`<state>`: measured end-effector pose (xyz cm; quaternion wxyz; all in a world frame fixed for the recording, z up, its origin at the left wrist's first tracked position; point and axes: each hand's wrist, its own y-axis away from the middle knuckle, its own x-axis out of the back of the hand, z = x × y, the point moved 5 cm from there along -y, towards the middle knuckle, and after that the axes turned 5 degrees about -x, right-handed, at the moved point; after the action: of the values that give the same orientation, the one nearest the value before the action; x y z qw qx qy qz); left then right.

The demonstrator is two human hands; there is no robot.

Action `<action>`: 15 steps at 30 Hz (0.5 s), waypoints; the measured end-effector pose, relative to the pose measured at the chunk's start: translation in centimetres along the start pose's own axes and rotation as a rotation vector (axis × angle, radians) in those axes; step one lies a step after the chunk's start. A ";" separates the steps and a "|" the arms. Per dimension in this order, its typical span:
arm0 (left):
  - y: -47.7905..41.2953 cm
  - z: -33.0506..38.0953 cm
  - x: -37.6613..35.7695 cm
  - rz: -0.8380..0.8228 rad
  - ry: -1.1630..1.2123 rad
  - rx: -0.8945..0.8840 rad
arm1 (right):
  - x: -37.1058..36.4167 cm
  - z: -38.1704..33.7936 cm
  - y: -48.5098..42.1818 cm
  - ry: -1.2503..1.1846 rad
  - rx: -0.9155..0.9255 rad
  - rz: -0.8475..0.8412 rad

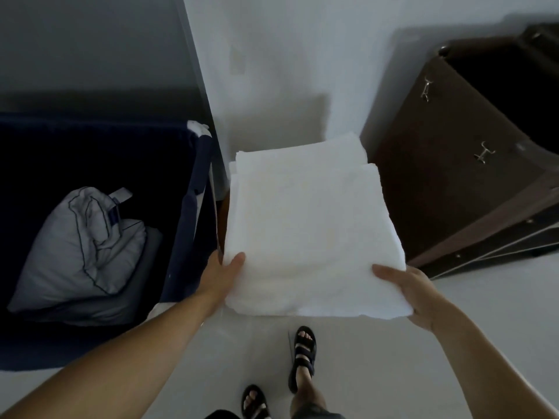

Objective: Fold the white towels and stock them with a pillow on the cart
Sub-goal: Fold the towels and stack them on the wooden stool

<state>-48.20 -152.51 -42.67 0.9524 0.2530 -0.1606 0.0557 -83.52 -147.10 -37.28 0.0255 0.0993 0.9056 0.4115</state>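
Note:
A stack of folded white towels (308,225) is in the middle of the view, held up in front of me. My left hand (222,278) grips its near left corner with the thumb on top. At the near right corner, my right hand (414,293) holds on the same way. The fingers of both hands are hidden under the towels. A white pillow (84,252) with dark piping lies crumpled inside the dark blue cart bin (187,213) at the left.
A dark brown cabinet (465,182) with metal hooks stands at the right, tilted in the view. A white wall (287,71) is straight ahead. The pale floor (453,373) spreads below, with my sandalled feet (302,355) on it.

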 end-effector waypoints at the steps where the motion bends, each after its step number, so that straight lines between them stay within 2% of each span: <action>1: 0.1 -0.7 0.2 -0.031 0.075 0.078 | -0.4 -1.3 0.8 -0.034 -0.005 -0.052; 5: 1.6 -1.1 0.1 -0.231 0.312 0.347 | -1.5 -4.3 1.9 -0.120 -0.013 -0.173; 8: 2.4 -1.2 0.2 -0.362 0.350 0.417 | -1.6 -4.5 1.9 -0.107 -0.038 -0.183; 12: 2.0 -1.3 1.1 -0.457 0.349 0.443 | -0.7 -3.6 2.0 -0.015 -0.105 -0.162; 15: 2.9 1.2 1.1 -0.549 0.330 0.427 | 0.5 -2.9 0.8 0.062 -0.159 -0.159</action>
<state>-48.05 -150.54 -39.94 0.8707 0.4670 0.0836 -0.1294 -84.29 -148.63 -34.71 0.0378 0.0122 0.8756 0.4815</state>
